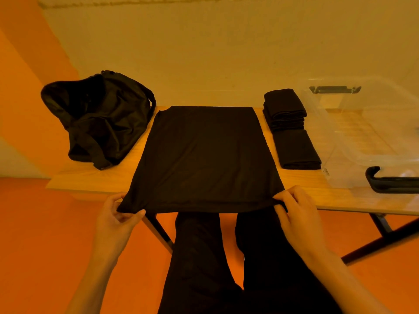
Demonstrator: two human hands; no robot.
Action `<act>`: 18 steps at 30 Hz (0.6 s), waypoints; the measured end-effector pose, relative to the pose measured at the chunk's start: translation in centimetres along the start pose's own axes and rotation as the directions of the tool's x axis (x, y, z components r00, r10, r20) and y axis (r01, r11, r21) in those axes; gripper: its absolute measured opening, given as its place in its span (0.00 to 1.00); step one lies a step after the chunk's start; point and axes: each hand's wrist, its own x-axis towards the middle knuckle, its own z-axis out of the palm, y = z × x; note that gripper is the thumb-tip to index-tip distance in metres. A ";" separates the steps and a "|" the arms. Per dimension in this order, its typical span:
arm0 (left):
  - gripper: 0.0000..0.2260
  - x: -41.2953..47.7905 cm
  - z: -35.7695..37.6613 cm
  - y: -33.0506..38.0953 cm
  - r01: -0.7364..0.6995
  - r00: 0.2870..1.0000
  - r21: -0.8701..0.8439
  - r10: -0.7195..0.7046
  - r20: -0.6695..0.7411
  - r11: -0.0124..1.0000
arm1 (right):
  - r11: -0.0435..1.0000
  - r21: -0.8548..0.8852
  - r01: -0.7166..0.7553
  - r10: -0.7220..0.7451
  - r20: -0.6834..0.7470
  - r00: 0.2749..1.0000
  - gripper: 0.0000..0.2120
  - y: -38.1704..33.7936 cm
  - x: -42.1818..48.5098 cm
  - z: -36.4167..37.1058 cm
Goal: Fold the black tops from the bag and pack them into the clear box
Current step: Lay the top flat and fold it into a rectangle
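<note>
On the wooden table (90, 180), a black top (201, 155) lay spread flat mid-table, clear box (353, 168) at right, black bag (102, 118) far left, folded tops (292, 130) beside the box, left hand (115, 214) and right hand (294, 211) each pinched a near corner of the top.

The wooden worktop (90, 180) bears a slumped black bag (99, 116) at left, a black top (201, 155) spread flat at centre, folded tops (294, 146) just beside it — and the clear box (353, 173) at right.

Black top (201, 155) flat between pinching hands
</note>
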 end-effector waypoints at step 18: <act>0.10 0.1 -1.6 -1.5 -0.386 0.898 0.312 0.431 -0.089 0.868 | 0.964 0.084 -0.253 0.255 -0.012 0.967 0.15 -0.3 -1.2 -2.1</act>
